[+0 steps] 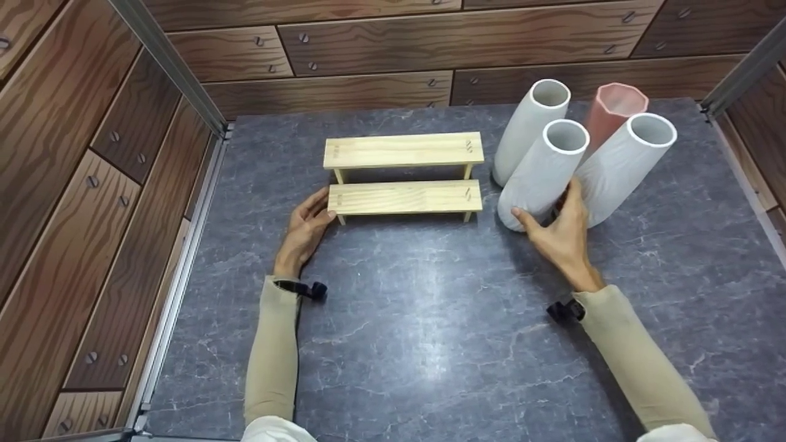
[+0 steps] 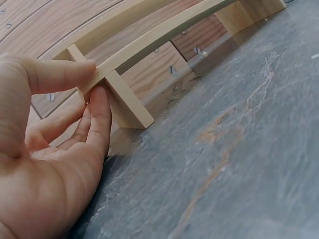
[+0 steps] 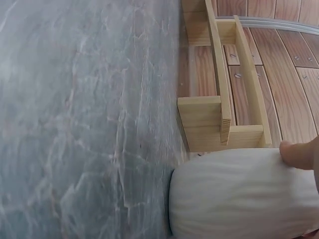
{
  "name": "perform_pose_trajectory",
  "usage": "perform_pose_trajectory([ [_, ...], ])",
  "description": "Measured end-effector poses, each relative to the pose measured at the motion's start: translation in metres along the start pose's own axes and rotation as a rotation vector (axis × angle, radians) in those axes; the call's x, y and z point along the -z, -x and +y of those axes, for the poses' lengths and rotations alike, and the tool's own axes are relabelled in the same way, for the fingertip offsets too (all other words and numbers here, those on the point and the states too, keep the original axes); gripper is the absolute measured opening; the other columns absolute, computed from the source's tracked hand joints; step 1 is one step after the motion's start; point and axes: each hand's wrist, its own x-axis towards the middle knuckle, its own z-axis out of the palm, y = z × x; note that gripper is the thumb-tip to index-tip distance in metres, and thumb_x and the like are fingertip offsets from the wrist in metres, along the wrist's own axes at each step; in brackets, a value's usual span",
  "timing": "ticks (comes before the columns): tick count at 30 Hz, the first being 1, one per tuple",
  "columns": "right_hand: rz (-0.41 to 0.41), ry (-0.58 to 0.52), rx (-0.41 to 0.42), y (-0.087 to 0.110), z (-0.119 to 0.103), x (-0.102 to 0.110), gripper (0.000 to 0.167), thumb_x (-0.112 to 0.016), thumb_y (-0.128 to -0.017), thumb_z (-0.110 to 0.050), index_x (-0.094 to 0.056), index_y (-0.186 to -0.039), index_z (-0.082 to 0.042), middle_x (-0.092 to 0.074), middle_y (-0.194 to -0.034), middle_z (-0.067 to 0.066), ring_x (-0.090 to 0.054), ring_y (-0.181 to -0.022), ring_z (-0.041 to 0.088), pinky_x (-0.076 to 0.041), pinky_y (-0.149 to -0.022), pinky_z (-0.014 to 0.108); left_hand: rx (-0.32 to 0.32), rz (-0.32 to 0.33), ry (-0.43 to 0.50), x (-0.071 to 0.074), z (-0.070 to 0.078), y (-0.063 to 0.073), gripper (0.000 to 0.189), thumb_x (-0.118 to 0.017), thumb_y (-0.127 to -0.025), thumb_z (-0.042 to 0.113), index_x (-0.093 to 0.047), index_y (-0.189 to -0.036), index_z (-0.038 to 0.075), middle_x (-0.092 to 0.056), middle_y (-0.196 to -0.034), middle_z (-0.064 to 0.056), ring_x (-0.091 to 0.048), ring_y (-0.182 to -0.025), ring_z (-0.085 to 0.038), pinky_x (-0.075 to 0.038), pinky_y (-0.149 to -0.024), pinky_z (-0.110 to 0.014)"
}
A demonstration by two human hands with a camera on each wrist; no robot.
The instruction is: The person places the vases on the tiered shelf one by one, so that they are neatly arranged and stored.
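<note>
A pale wooden two-step stand [image 1: 402, 197] is on the dark marbled surface, one step higher and behind the other. At its left end my left hand [image 1: 301, 234] pinches the front step, thumb on top and fingers beneath the board [image 2: 164, 37]. My right hand [image 1: 564, 236] grips the lower part of the front white vase [image 1: 540, 175], its thumb on the near side; the fingers are partly hidden behind it. In the right wrist view, the base of this white vase [image 3: 224, 194] is close to the stand's end [image 3: 202, 122].
Close around the held vase are a second white vase [image 1: 531, 132] behind, a third white vase [image 1: 629, 169] to the right and a pink faceted vase [image 1: 608, 116] at the back. Wood-patterned panels [image 1: 374, 46] and metal rails [image 1: 178, 67] border the marbled surface [image 1: 424, 319].
</note>
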Motion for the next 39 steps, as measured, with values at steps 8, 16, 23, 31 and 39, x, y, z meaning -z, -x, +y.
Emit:
perform_pose_trajectory([
  [8, 0.028, -0.022, -0.060, 0.002, -0.007, 0.001, 0.084, -0.100, -0.073, -0.014, -0.057, -0.143, 0.000, -0.070, -0.125, 0.017, -0.066, -0.113, 0.024, -0.050, -0.088, 0.015, 0.004, -0.007, 0.002, 0.003, -0.003, -0.001, 0.070, -0.060, -0.099, -0.014, -0.034, -0.163, -0.008, -0.039, -0.164, -0.030, -0.056, -0.136, -0.028, -0.052, -0.112, -0.029],
  [16, 0.030, -0.031, -0.063, 0.001, -0.019, 0.006, 0.084, -0.101, -0.070, -0.014, -0.060, -0.142, -0.001, -0.071, -0.121, 0.012, -0.063, -0.106, 0.008, -0.052, -0.083, 0.014, -0.010, -0.027, -0.013, 0.005, -0.003, 0.001, 0.071, -0.061, -0.099, -0.013, -0.032, -0.164, -0.008, -0.038, -0.164, -0.030, -0.050, -0.143, -0.034, -0.050, -0.115, -0.030],
  [23, 0.022, -0.043, -0.029, -0.002, -0.034, 0.012, 0.083, -0.101, -0.070, -0.015, -0.061, -0.142, -0.001, -0.072, -0.122, 0.012, -0.066, -0.104, 0.007, -0.056, -0.084, 0.014, -0.013, -0.016, 0.015, 0.003, -0.003, 0.002, 0.069, -0.059, -0.099, -0.015, -0.033, -0.163, -0.009, -0.039, -0.163, -0.030, -0.053, -0.139, -0.031, -0.051, -0.113, -0.029],
  [31, -0.004, -0.073, 0.038, -0.013, -0.069, 0.013, 0.089, -0.100, -0.066, -0.005, -0.059, -0.145, 0.001, -0.071, -0.126, 0.019, -0.065, -0.105, 0.002, -0.056, -0.085, 0.014, -0.012, -0.029, 0.002, 0.004, 0.000, 0.001, 0.070, -0.058, -0.099, -0.015, -0.032, -0.164, -0.008, -0.039, -0.162, -0.030, -0.057, -0.133, -0.025, -0.053, -0.110, -0.027],
  [39, -0.053, -0.114, 0.092, -0.024, -0.102, 0.009, 0.089, -0.100, -0.067, -0.005, -0.059, -0.146, 0.000, -0.072, -0.125, 0.021, -0.066, -0.105, 0.002, -0.057, -0.087, 0.016, -0.002, -0.040, -0.012, 0.003, -0.001, 0.001, 0.069, -0.061, -0.100, -0.013, -0.034, -0.164, -0.006, -0.041, -0.163, -0.028, -0.058, -0.134, -0.025, -0.051, -0.113, -0.029],
])
